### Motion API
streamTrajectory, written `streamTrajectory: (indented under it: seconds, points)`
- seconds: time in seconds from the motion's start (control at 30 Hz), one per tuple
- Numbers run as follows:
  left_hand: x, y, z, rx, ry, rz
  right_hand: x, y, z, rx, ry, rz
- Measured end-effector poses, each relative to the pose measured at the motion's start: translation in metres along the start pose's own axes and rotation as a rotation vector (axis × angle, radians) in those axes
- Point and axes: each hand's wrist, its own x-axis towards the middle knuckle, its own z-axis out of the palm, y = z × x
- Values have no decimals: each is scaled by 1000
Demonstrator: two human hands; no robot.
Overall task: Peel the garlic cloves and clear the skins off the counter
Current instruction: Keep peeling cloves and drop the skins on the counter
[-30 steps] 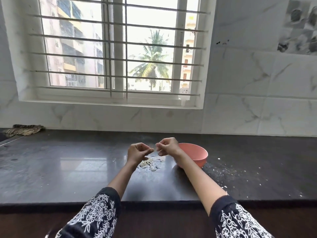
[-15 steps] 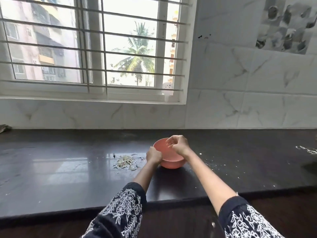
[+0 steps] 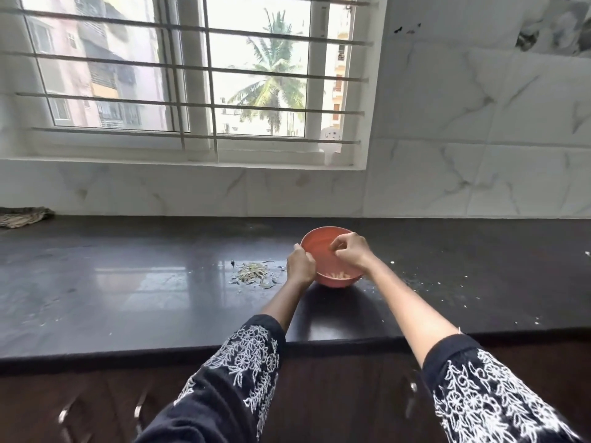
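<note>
Salmon-pink plastic bowl (image 3: 323, 243) sits on the dark polished counter (image 3: 128, 282) just right of frame centre, with pale peeled garlic cloves (image 3: 338, 275) lying at its bottom. Left hand (image 3: 300, 265) grips the bowl's near-left rim with curled fingers, while the right hand (image 3: 350, 249) is inside the bowl with fingers curled downward; whether it pinches a clove cannot be told. Garlic skins (image 3: 254, 272) lie in a loose pile just left of the bowl, and a folded cloth (image 3: 22, 216) rests at the left edge.

bowl (image 3: 323, 243) near rim hidden, cloth (image 3: 22, 216) edge-cropped
</note>
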Motion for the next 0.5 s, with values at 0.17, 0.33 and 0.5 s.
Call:
streamTrajectory:
  seconds: [0.17,0.33,0.5]
  points:
    - [3,9,-3,11,-49,-58,4,-3,4,-78,-13,12]
    - [12,-18,-30,23,-9,21,17,-26,14,-18,77,-59]
    - [26,-72,-80,131,80,47,21,-73,40,64,131,-277]
